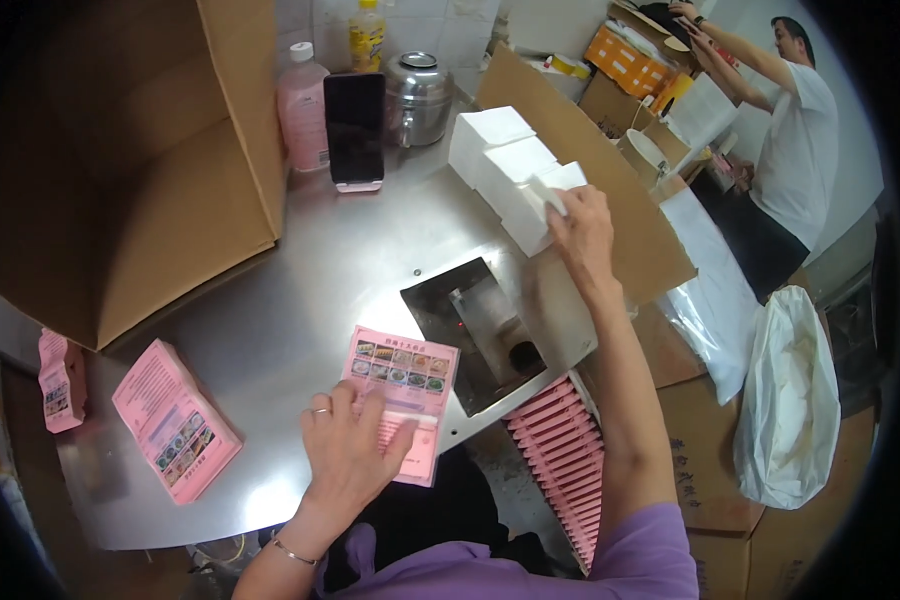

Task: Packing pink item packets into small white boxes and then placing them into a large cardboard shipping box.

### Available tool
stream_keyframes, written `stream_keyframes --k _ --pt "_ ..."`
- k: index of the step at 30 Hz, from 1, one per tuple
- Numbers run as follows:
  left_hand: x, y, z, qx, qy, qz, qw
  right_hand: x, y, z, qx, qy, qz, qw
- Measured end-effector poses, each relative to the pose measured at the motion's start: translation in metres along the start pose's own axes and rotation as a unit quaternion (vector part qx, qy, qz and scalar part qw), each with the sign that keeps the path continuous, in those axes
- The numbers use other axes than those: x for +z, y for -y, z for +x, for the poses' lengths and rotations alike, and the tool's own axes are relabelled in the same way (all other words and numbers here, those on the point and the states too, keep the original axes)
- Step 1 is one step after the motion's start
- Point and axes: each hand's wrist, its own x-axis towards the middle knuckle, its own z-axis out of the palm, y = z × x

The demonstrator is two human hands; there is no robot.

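My right hand [583, 235] reaches to the back of the steel table, thumb and fingers pinching a thin white folded paper napkin [546, 196] at the near end of the white napkin stacks [505, 150]. My left hand [355, 440] lies on a flat pink printed packet [402, 360] near the table's front edge. Its fingers are spread over the packet and its thumb rests on a white and pink-striped part. Between the hands, a dark rectangular opening [475, 335] is set into the tabletop. A stack of pink printed packets [177, 420] lies to the left.
A large open cardboard box [190, 250] stands at left, beside another pink bundle [62, 380]. Behind are a phone on a stand [355, 130], a bottle of pink liquid [303, 110] and a metal pot [419, 100]. Pink packets [560, 450] fill a container below right. Another person [795, 150] stands far right.
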Motion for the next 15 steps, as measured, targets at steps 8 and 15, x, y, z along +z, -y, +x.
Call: stream_keyframes --k 8,15 --pt "-0.017 0.014 -0.005 -0.027 0.067 -0.118 0.99 -0.056 0.169 -0.127 -0.222 0.249 0.212 0.919" --pt "-0.017 -0.005 0.002 -0.008 0.068 -0.053 0.996 0.006 0.197 -0.099 -0.136 0.247 0.139 0.949"
